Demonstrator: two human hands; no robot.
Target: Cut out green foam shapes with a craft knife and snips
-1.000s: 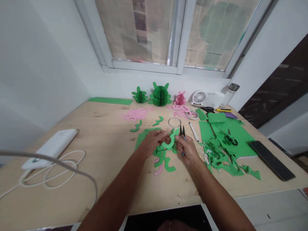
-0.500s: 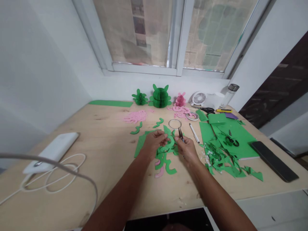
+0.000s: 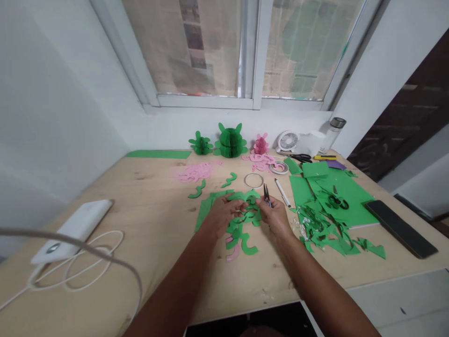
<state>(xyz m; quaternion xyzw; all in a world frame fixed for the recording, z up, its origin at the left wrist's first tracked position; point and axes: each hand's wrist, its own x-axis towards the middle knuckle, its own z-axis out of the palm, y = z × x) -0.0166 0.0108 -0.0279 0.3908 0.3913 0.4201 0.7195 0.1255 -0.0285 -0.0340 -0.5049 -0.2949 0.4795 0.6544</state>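
Over the middle of the table, my left hand [image 3: 224, 215] is closed, its fingertips pinching a green curved paper piece [image 3: 252, 195]. My right hand [image 3: 275, 214] grips a small pair of scissors [image 3: 266, 193], blades pointing up and away from me. Its fingertips reach the right side of the same paper piece. More green paper cutouts lie beneath both hands, partly hidden by them. Nearer to me rest a green curved cutout [image 3: 249, 244] and a pink one [image 3: 233, 253]. Beyond my hands are two wavy green cutouts, one left [image 3: 197, 190] and one right [image 3: 229, 179].
Green scraps [image 3: 324, 231] cover green sheets [image 3: 358, 196] on the right, beside a black phone-like slab [image 3: 400, 228]. A white pen [image 3: 282, 192] and tape ring [image 3: 254, 180] lie past my right hand. Honeycomb paper figures [image 3: 230, 142] stand by the wall. A white cable [image 3: 94, 276] loops at left.
My hands have come slightly closer around the green paper piece, which has turned and sits a little higher. The scissors stay in my right hand. The camera view has shifted slightly.
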